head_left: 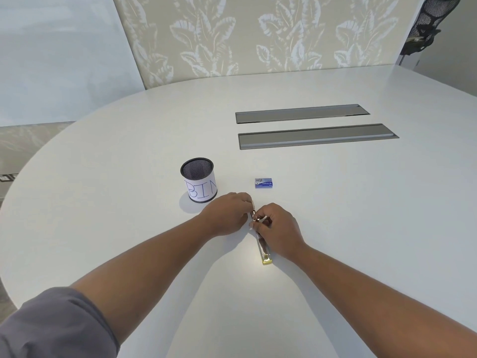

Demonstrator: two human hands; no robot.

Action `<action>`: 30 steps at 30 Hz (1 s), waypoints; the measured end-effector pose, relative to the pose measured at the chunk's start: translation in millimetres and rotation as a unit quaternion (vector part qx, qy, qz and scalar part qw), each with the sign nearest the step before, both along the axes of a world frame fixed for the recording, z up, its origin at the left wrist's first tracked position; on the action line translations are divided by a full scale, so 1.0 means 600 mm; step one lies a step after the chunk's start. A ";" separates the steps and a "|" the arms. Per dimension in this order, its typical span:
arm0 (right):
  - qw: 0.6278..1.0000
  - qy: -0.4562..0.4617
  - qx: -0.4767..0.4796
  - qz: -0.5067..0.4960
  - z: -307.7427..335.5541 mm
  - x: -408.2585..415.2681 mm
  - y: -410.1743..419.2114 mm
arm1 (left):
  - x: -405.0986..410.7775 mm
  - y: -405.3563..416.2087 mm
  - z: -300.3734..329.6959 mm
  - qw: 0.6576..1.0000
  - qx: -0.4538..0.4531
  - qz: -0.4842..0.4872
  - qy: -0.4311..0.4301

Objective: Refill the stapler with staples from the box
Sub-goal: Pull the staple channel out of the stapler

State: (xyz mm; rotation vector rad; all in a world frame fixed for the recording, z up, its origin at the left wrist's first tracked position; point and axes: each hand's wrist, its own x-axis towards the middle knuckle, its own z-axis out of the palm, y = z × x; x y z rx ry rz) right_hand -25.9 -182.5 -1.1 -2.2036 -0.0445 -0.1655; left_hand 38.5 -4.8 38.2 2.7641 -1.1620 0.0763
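Note:
A slim metal stapler [263,250] with a yellowish near end lies on the white table [335,228], pointing away from me. My left hand [227,213] grips its far part, fingers closed around a raised copper-coloured piece. My right hand [277,228] rests on the stapler's middle with its fingertips pinching at the same spot; what they pinch is too small to tell. The small blue staple box [263,183] sits shut on the table, a short way beyond both hands.
A black mesh cup [198,180] with a paper label reading BIN stands left of the box, close to my left hand. Two long grey cable trays [317,136] are set into the table farther back. A black office chair [428,27] is at the far right.

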 end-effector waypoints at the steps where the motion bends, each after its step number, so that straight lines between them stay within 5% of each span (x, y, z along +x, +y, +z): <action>1: 1.000 -0.003 -0.002 0.000 0.000 0.000 0.000 | -0.001 0.001 0.000 1.000 -0.012 -0.002 0.009; 11: 1.000 -0.012 0.015 -0.002 -0.002 0.001 -0.001 | -0.001 -0.012 0.008 0.974 -0.143 0.103 0.141; 30: 0.998 -0.029 0.052 -0.008 -0.007 0.001 -0.004 | 0.011 -0.068 0.067 0.924 -0.084 0.262 0.266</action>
